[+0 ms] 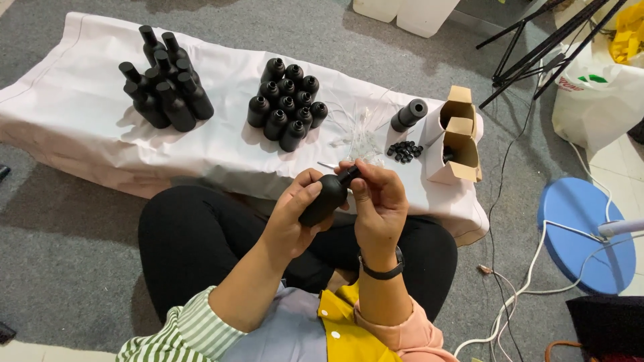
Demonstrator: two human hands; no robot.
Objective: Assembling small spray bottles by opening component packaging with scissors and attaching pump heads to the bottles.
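My left hand (293, 216) grips the body of a matte black bottle (324, 200), held tilted over my lap. My right hand (377, 201) pinches the bottle's neck and black cap at its upper end. Just beyond my hands lies a low table under a white cloth (87, 94). On it stand a cluster of capped black bottles (166, 87) at the left and a cluster of uncapped black bottles (285, 104) in the middle. Clear thin dropper tubes (359, 131) and a small heap of black caps (404, 151) lie near my right hand.
One black bottle (409, 114) lies on its side beside two open cardboard boxes (459, 137) at the table's right end. A blue round stand base (587, 234) with white cables sits on the grey carpet at the right. Black tripod legs (537, 40) and a white bag (597, 94) are behind.
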